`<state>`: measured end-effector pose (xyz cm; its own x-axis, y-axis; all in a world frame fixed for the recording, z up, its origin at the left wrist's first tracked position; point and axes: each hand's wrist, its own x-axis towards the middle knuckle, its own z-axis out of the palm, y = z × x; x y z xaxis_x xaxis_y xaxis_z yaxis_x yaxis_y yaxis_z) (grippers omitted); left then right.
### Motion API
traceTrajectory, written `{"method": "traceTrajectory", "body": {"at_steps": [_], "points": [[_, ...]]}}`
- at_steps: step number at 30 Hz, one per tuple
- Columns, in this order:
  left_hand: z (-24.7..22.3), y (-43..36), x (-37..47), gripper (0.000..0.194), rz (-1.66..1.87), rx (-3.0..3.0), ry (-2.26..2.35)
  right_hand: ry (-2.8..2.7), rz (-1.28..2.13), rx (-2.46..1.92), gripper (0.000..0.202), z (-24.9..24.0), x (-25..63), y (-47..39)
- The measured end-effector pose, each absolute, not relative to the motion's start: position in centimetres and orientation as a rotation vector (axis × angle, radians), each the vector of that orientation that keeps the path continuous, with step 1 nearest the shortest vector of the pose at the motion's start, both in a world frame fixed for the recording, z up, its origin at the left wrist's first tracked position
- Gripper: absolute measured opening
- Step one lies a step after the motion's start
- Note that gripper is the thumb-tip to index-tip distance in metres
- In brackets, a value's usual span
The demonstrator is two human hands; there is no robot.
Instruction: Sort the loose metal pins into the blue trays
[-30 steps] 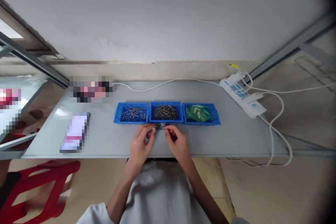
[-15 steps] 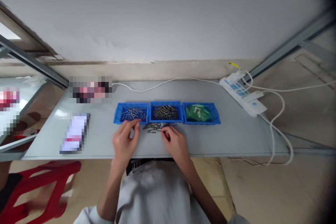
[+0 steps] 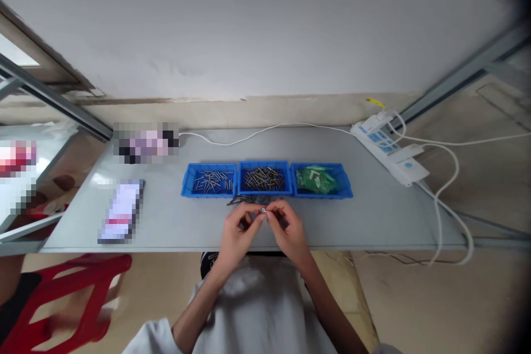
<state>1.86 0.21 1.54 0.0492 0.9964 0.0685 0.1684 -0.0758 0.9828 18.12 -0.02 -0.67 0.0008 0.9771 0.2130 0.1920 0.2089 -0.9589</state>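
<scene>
My left hand and my right hand meet fingertip to fingertip near the table's front. Both pinch a small shiny metal piece, too small and too covered to name exactly. Just behind my fingers lies a loose pile of thin metal pins, partly hidden. Beyond it three blue bins stand in a row. Short silvery pins fill part of the left bin. Longer dark and brassy pins lie in the middle bin. A green plastic bag with pale pieces is in the right bin.
A white power strip with plugs and cables sits at the table's right side. One white cable runs along the back. A phone lies at the left, near a blurred object. Below stands a red stool.
My left hand has moved right, away from the left bin's front edge, to meet my right hand. The right hand has drawn slightly back from the pile with the metal piece.
</scene>
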Motion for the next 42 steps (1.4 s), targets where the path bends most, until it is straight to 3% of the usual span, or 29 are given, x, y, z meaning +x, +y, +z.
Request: {"method": "traceTrajectory", "body": {"at_steps": [5, 29, 36, 42], "points": [[0.2, 0.4, 1.9, 0.027, 1.12, 1.382, 1.192, -1.366, 0.987, -1.164, 0.018, -0.4, 18.3, 0.0], [0.4, 0.7, 1.5, 0.006, 1.085, 1.439, 1.226, -1.429, 0.992, -1.075, 0.008, 1.0, 18.2, 0.3], [0.7, 0.8, 1.7, 0.024, 1.138, 1.385, 1.211, -1.402, 1.055, -1.148, 0.019, 0.7, 18.5, 0.3], [0.5, 0.7, 1.6, 0.023, 1.15, 1.396, 1.181, -1.395, 1.079, -1.145, 0.017, 0.2, 18.6, 0.4]]}}
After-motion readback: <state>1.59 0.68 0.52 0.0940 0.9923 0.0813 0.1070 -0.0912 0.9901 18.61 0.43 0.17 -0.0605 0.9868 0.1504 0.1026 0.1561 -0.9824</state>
